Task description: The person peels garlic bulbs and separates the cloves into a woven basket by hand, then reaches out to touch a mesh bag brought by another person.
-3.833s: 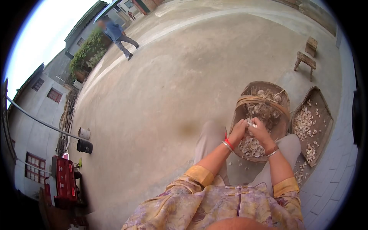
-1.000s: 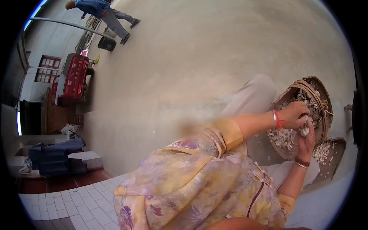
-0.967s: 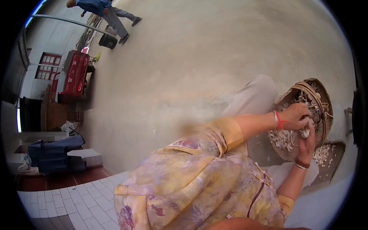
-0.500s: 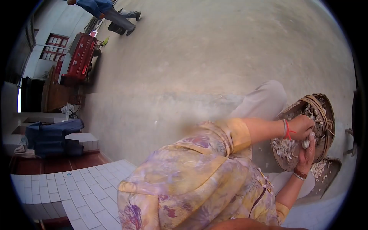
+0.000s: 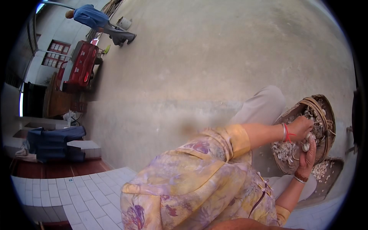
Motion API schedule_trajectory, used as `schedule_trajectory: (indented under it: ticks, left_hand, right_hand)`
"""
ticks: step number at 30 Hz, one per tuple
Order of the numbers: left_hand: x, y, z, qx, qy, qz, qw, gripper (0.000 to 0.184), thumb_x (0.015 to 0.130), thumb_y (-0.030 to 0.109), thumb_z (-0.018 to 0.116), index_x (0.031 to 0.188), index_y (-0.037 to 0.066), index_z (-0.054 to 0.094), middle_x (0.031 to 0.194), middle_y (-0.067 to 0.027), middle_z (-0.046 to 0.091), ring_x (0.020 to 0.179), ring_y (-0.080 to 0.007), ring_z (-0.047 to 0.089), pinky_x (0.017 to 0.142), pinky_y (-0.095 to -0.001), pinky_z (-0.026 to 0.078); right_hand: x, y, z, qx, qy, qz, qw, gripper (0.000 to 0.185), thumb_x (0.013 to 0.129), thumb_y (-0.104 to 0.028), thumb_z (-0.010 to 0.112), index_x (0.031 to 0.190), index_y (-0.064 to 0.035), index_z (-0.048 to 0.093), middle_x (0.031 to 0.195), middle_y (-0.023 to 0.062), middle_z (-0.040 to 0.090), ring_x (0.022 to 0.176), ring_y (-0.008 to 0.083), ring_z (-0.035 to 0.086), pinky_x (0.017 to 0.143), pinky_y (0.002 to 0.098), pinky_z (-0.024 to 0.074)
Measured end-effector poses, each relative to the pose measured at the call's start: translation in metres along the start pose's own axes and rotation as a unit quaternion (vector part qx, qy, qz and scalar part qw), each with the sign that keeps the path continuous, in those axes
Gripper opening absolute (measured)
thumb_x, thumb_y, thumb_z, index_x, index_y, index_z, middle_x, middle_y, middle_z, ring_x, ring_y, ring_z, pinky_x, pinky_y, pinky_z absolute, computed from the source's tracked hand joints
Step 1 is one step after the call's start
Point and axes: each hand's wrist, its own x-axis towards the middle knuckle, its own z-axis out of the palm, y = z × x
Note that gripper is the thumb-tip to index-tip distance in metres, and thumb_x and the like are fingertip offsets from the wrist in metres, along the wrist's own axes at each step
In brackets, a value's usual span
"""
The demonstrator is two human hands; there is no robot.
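Observation:
My left hand, with a band and a bangle at the wrist, is closed around a whitish garlic bulb. Just beside it, my right hand, wearing a silver bangle and a red string, has its fingers curled together at the top of the bulb. What those fingers pinch is hidden. Both hands are over a round woven basket with a handle across it. Dry garlic skins fill one side of the basket, and darker bulbs and stems lie on the other. Loose cloves lie in a dustpan-like tray beside the basket.
The view is turned sideways. My knee is close to the basket on the concrete floor. Farther off are a person in a blue top, a bucket, a red vehicle, dark clothing and a tiled ledge.
The person in blue has moved along, and a pale bucket now shows beside them. My right fingers have shifted slightly at the bulb; the left hand stays around it. The view has tilted a little.

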Motion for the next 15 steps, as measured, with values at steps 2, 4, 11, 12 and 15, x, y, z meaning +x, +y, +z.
schedule_trajectory:
  ticks: [2,4,11,12,15]
  left_hand:
    - [0.0,0.0,0.0,-0.007,0.007,0.002,1.0,0.012,0.084,0.009,0.055,0.076,-0.001,0.056,0.068,-0.0237,0.057,0.07,-0.0447,0.058,0.06,-0.0476,0.045]
    - [-0.001,0.001,0.0,-0.018,0.006,0.006,1.0,0.012,0.084,0.009,0.055,0.076,-0.001,0.056,0.068,-0.0235,0.058,0.069,-0.0444,0.058,0.06,-0.0472,0.046]
    - [-0.002,0.004,-0.006,-0.066,-0.047,-0.008,0.997,0.013,0.076,0.009,0.056,0.08,-0.003,0.061,0.069,-0.0223,0.061,0.068,-0.0355,0.064,0.061,-0.0418,0.049]
    - [-0.001,0.003,-0.007,-0.065,-0.047,-0.007,0.997,0.013,0.076,0.009,0.056,0.08,-0.003,0.061,0.069,-0.0223,0.061,0.068,-0.0355,0.064,0.061,-0.0418,0.049]
    - [0.0,0.0,-0.007,-0.066,-0.064,-0.004,0.996,0.018,0.071,0.01,0.058,0.082,-0.004,0.062,0.069,-0.0219,0.062,0.067,-0.0332,0.064,0.061,-0.0396,0.049]
  right_hand:
    - [-0.001,-0.001,0.004,-0.003,0.001,-0.001,1.0,0.029,0.091,-0.018,0.063,0.116,-0.0059,0.058,0.11,0.0024,0.062,0.098,0.0126,0.058,0.087,0.0283,0.0471]
    - [-0.001,-0.002,0.003,0.0,-0.006,0.002,1.0,0.028,0.091,-0.018,0.062,0.116,-0.0059,0.058,0.109,0.0021,0.062,0.097,0.0122,0.058,0.086,0.0281,0.0473]
    - [0.0,-0.002,0.004,0.018,-0.006,-0.001,1.0,0.027,0.091,-0.019,0.062,0.115,-0.0065,0.059,0.108,0.0016,0.062,0.095,0.0112,0.059,0.084,0.0276,0.0481]
    - [-0.001,-0.002,0.008,0.019,-0.006,-0.002,1.0,0.027,0.091,-0.019,0.062,0.115,-0.0065,0.059,0.108,0.0016,0.062,0.095,0.0112,0.059,0.084,0.0276,0.0481]
    - [-0.003,-0.002,0.016,-0.021,0.036,-0.022,0.999,0.029,0.09,-0.024,0.063,0.114,-0.0086,0.059,0.103,-0.0021,0.06,0.087,0.0084,0.055,0.08,0.0256,0.0462]
